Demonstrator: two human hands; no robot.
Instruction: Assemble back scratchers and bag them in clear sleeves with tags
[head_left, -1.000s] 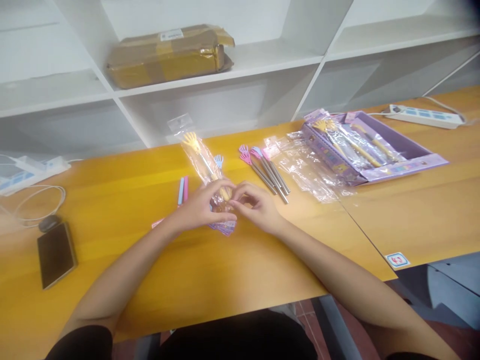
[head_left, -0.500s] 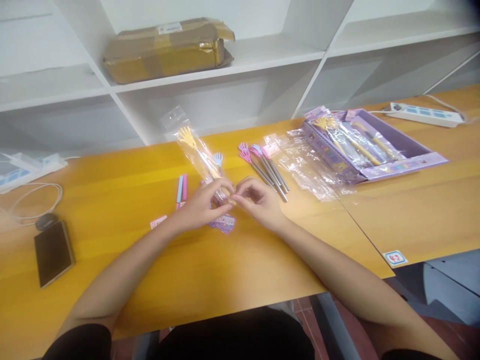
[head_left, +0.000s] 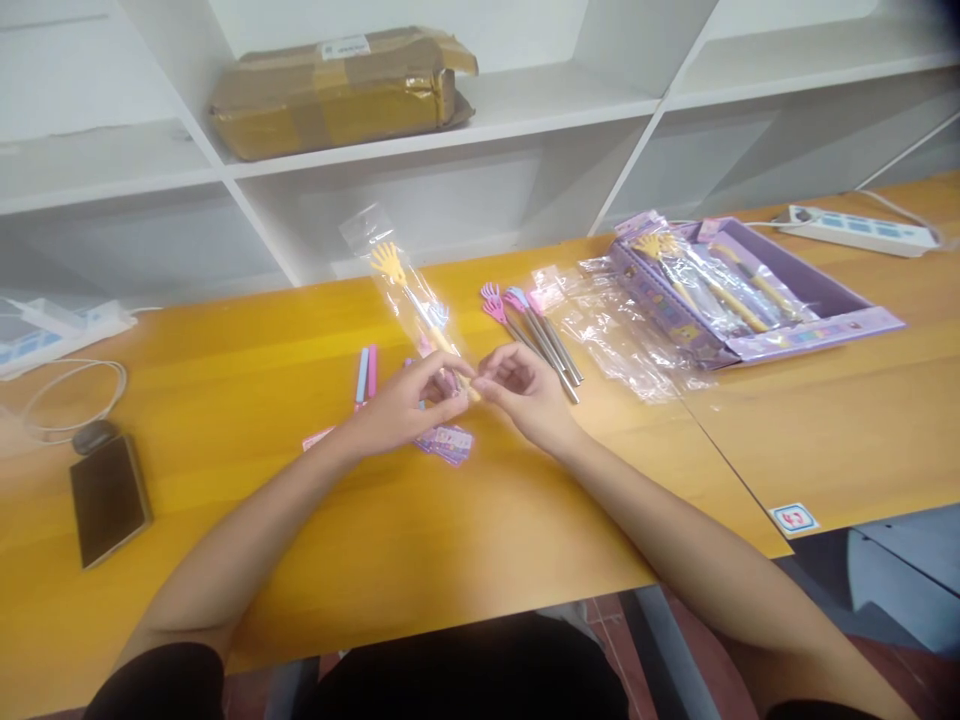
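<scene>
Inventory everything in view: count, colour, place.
bagged back scratcher: 1, yellow, centre
loose scratchers: several, pink and blue, right of centre
sticks: 2, blue and pink, left of centre
cards: several, purple, centre
box: 1, purple, right
boxed scratchers: several, yellow, in box
bags: several, clear, beside box
shelving: white, behind
parcel: 1, brown, on shelving
phone: 1, black, left
power strips: 2, white, left and right
left hand: 1, holding bagged back scratcher
right hand: 1, alongside

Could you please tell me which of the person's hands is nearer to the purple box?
Right. The right hand is to the purple box's left; the left hand is farther left, beyond the right hand.
</scene>
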